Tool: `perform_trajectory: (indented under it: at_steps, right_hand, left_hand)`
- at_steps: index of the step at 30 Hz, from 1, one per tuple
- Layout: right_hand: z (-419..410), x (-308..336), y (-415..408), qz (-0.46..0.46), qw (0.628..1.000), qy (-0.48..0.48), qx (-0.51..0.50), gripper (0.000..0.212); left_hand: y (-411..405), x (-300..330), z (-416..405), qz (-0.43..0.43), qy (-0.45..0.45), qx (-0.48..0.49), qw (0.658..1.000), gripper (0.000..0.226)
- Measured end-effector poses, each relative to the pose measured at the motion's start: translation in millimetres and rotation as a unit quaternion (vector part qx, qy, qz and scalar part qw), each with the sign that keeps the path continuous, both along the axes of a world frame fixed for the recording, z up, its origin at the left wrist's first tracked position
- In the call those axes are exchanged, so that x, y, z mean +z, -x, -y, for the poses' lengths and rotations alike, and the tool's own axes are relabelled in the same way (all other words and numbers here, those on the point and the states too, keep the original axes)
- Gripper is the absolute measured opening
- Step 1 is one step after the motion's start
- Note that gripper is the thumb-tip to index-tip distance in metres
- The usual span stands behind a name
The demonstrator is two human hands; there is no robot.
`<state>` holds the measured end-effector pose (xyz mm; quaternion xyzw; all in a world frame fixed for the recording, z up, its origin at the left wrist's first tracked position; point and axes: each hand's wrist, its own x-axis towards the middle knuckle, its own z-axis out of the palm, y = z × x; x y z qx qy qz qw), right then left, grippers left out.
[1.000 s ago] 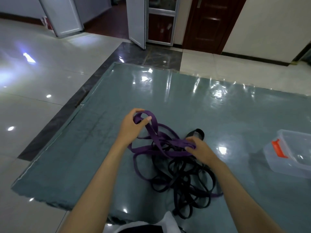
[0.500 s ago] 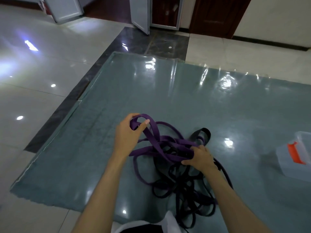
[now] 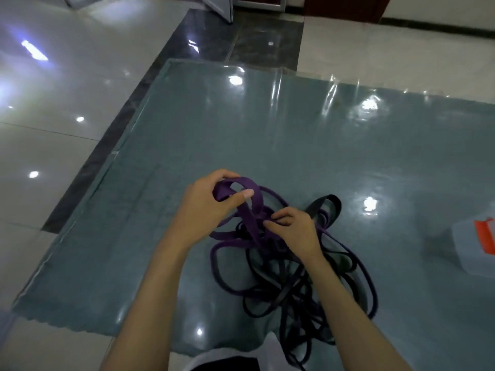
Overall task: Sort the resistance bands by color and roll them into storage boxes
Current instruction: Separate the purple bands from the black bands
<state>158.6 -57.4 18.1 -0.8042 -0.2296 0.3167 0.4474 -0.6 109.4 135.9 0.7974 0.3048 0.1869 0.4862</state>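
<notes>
Purple band point(image 3: 251, 199) looped through clenched left grip point(image 3: 206, 210), right grip point(image 3: 294, 231) pinching it lower

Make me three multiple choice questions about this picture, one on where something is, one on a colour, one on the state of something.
1. Where is the clear box?
A. at the right edge
B. at the far left
C. behind the pile

2. What colour is the band in the left hand?
A. red
B. purple
C. yellow

3. How do the bands lie?
A. rolled up
B. tangled in a heap
C. packed in the box

Answers: 1 A, it is cut off at the right edge. 2 B, the purple band loops over the thumb. 3 B, purple and black loops cross on the mat.
</notes>
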Motion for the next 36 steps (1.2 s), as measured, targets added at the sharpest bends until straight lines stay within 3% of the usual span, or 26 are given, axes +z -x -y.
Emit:
perform_trajectory:
  at_steps: [4, 8, 10, 13, 15, 18, 22, 26, 30, 33, 36]
  right_hand:
    - [-22, -7, 11, -0.097, 0.984, -0.034, -0.144, 0.021]
    - [-24, -2, 23, -0.263, 0.957, -0.107, -0.057, 0.035]
    - [-20, 1, 31, -0.299, 0.946, -0.127, 0.008, 0.043]
    - [-11, 6, 41, -0.207, 0.973, -0.091, 0.047, 0.038]
    - [-4, 10, 43, -0.167, 0.982, -0.084, 0.024, 0.036]
    - [11, 14, 41, -0.158, 0.981, -0.109, -0.024, 0.045]
    - [30, 22, 38, -0.138, 0.98, -0.128, -0.061, 0.049]
    - [40, 28, 38, -0.096, 0.982, -0.153, -0.045, 0.044]
    - [46, 28, 37, -0.112, 0.975, -0.189, -0.013, 0.045]
    - [51, 24, 39, -0.127, 0.976, -0.17, 0.046, 0.055]
    - [57, 19, 38, -0.088, 0.979, -0.182, 0.016, 0.046]
  left_hand:
    - [3, 13, 0, 0.0, 0.05, -0.066, 0.997, 0.021]
    - [6, 16, 5, 0.023, 0.028, -0.022, 0.999, 0.021]
    - [6, 18, 11, 0.045, 0.023, 0.012, 0.999, 0.024]
    - [6, 23, 22, 0.045, -0.041, 0.037, 0.997, 0.033]
    - [9, 28, 26, 0.019, -0.139, 0.029, 0.99, 0.044]
    - [14, 39, 26, -0.005, -0.297, -0.014, 0.955, 0.06]
    - [15, 60, 26, 0.009, -0.416, -0.076, 0.906, 0.063]
    - [8, 84, 28, 0.015, -0.459, -0.119, 0.88, 0.06]
    - [-1, 103, 30, 0.023, -0.502, -0.151, 0.851, 0.055]
    - [-3, 104, 29, 0.002, -0.501, -0.158, 0.851, 0.052]
    - [0, 99, 26, 0.005, -0.498, -0.155, 0.853, 0.05]
